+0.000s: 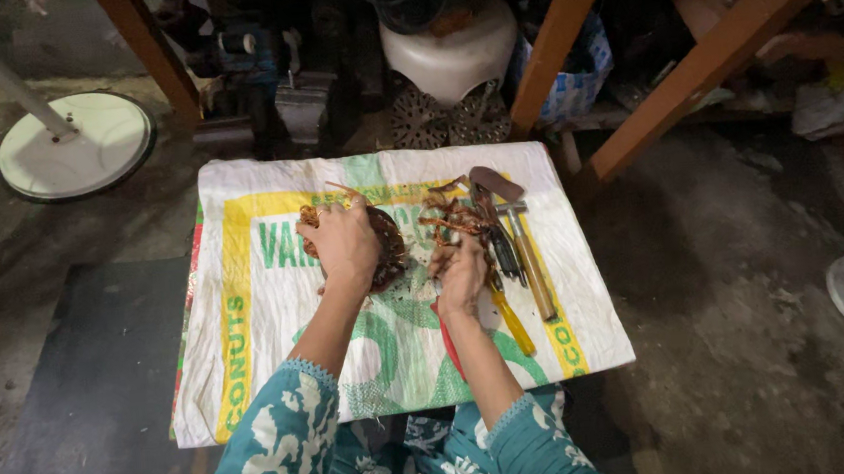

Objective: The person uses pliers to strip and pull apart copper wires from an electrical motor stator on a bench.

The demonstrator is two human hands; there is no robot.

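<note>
Under the left hand (342, 241) lies a round, dark brown wound coil (386, 248) with coppery wire showing at its edge, flat on a white woven sack (253, 381) spread on the floor. The hand is closed down over the coil's top, fingers curled round its far rim, pinning it. It looks dense and fairly heavy for its size, stiff as a whole, yet the thin strands at its rim would likely bend and snag; the outer rim seems the safest place to grip.

Just to the right, the right hand (461, 276) is bunched round a tuft of loose copper wire (449, 221) that trails up and away from the fingers, springy and light, easy to kink. How tightly those fingers pinch cannot be told.

Beyond the right hand, on its outer side, lie a yellow-handled screwdriver (512, 322), a wooden-handled hammer (527, 259) and darker tools. A red handle (447, 340) lies beneath the wrist. Farther off, beyond the sack, stand wooden legs (553, 46) and a white round base (78, 144).
</note>
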